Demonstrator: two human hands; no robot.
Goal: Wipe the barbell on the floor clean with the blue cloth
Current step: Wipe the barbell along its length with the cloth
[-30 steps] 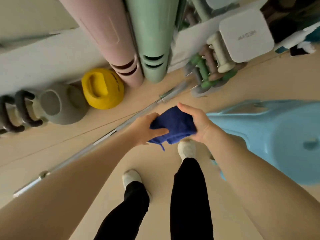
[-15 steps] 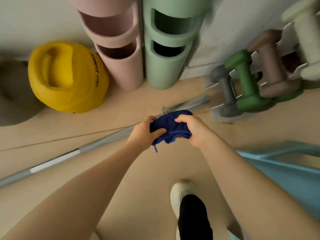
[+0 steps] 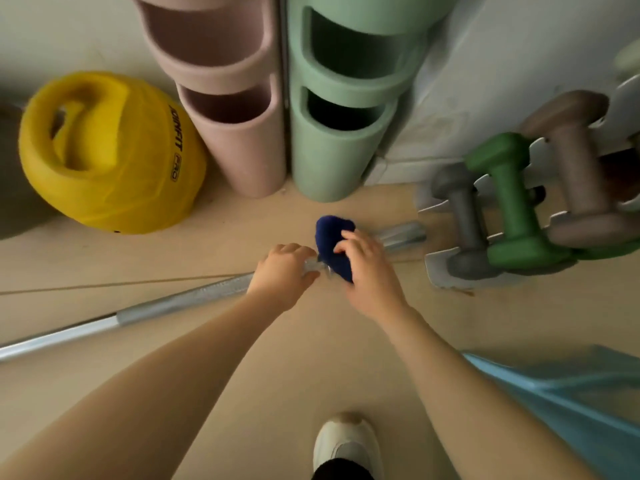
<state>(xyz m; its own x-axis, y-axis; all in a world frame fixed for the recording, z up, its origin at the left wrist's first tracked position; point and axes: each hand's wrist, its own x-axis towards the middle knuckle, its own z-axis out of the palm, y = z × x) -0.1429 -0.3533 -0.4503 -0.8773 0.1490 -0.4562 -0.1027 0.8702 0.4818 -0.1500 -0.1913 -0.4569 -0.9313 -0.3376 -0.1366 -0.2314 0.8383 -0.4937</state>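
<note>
Lying on the floor [image 3: 277, 358] along the wall, the barbell [image 3: 180, 301] runs from the lower left up to its sleeve end beside the dumbbell rack [image 3: 446, 268]. The left hand [image 3: 282, 271] curls around the bar just inside the collar, while the right hand [image 3: 367, 268] grasps the blue cloth [image 3: 330, 237], bunched against the bar. Steel this long looks heavy and rigid, so it should stay put; the soft cloth wraps easily, though knurling may snag it.
</note>
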